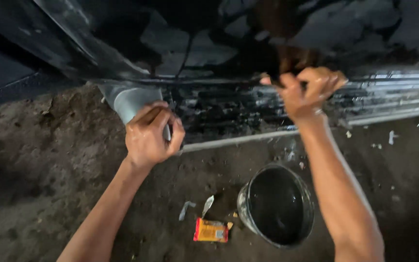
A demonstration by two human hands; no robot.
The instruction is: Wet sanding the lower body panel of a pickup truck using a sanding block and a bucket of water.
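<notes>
Two bare hands are up at the underside of a dark vehicle body (73,43), above a dirt floor (35,194). One round black bucket (276,204), filled with dark liquid, stands on the dirt and serves as the landmark here.

Up and to the left of the bucket, the left hand (150,135) is curled around one grey funnel-like metal piece (133,101) that hangs from the body's lower edge; the fingers wrap its lower part. Straight above the bucket, the right hand (306,91) is clenched on one dark brush-like tool (292,58) held against the blackened sill (229,109); the tool is blurred, so its exact kind cannot be told.

Just left of the bucket, touching or almost touching its base, lies one small flat rectangular packet (211,230), red and yellow. Beyond that packet, farther left of the bucket, lie two pale scraps (186,209). Right of the bucket, up near the sill, several white flecks (391,137) dot the ground
</notes>
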